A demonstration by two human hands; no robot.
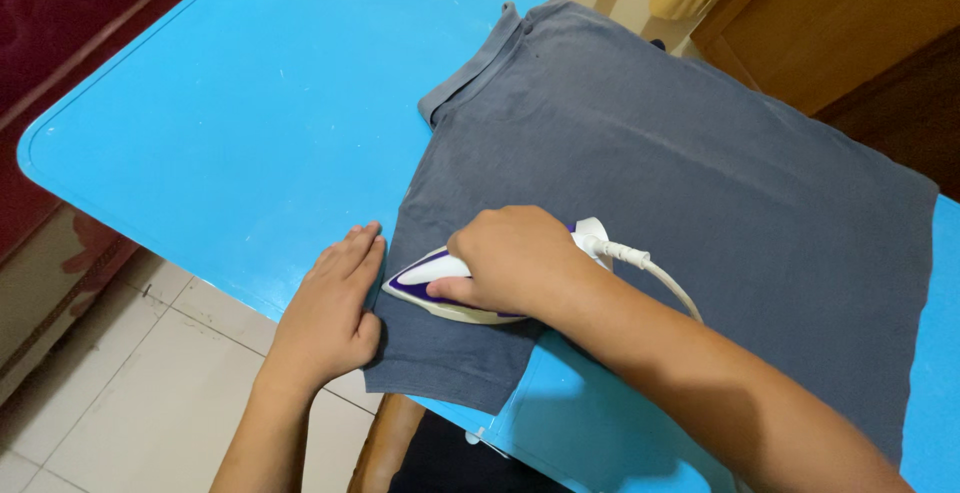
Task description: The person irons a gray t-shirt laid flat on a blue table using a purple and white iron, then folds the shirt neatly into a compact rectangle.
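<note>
Both hands (420, 288) on grey shirt (680, 173), iron (445, 288) under right.

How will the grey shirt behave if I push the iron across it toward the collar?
The grey shirt lies flat and thin, so it is probably floppy and may bunch ahead of the iron. The left hand pinning its edge suggests it slides easily on the smooth blue table.

Bright blue table (220, 103), a grey T-shirt (680, 173) spread flat across its right half.
</note>
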